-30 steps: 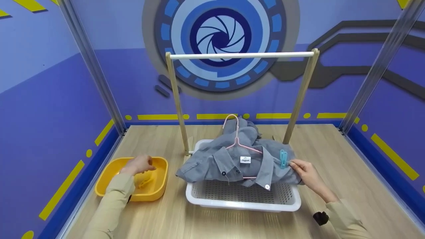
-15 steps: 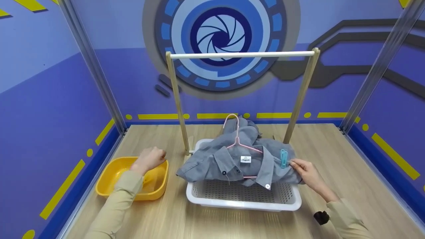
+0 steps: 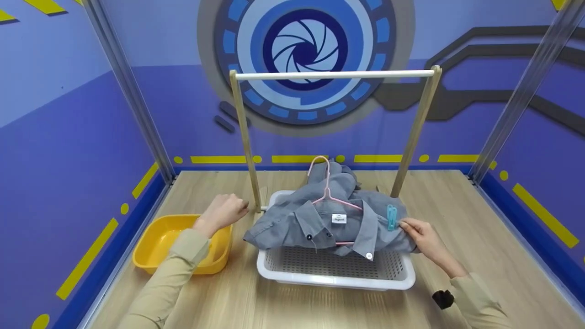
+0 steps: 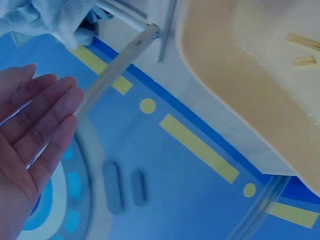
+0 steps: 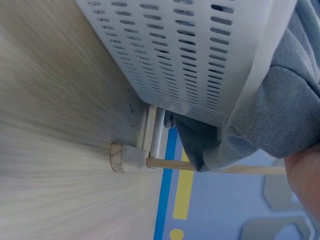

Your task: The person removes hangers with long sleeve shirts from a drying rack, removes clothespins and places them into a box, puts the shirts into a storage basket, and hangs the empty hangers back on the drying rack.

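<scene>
1. The grey shirt (image 3: 320, 219) lies heaped over the white basket (image 3: 336, 276) in the middle of the wooden table (image 3: 480, 237), draped past the basket's rim on both sides.
2. A pink hanger (image 3: 327, 194) sits in its collar, and a blue clothespin (image 3: 391, 217) is clipped on the shirt's right shoulder.
3. Your right hand (image 3: 422, 235) pinches the shirt fabric just beside that clothespin.
4. Your left hand (image 3: 224, 212) hovers between the yellow tub (image 3: 157, 242) and the shirt, near the rack's left post (image 3: 244, 137); the left wrist view shows its fingers (image 4: 42, 107) straight and holding nothing.
5. Behind the basket stands the wooden rack, its white bar (image 3: 333, 74) bare.
</scene>
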{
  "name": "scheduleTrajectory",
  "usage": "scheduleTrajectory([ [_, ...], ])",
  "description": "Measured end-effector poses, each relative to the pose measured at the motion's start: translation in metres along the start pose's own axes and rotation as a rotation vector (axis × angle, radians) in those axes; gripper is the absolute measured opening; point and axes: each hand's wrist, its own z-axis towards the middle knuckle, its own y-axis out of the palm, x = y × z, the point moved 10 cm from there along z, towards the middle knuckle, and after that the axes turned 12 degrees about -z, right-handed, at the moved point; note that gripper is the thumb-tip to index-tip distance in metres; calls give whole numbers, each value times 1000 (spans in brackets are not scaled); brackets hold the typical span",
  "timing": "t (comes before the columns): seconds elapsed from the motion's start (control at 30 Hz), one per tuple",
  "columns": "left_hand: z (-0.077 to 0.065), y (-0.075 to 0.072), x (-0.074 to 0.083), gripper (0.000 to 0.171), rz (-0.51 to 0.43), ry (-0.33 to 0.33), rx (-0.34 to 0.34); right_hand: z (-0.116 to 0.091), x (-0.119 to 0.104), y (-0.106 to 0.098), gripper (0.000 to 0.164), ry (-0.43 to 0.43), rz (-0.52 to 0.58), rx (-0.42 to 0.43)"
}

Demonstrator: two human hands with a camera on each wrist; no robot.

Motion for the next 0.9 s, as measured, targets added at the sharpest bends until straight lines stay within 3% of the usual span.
scheduleTrajectory([
  [0.3,19,-16,41,15,15,153,105,-1,2,1,12,15,-6,-2],
  [0.57,35,-27,72,19,62,269,155,2,-36,-10,13,17,-10,9],
  [0.8,43,-30,96,22,60,358,200,1,-33,-9,13,3,-22,4],
  [0.9,46,-30,103,24,46,376,215,0,-19,-4,14,12,-11,-7],
])
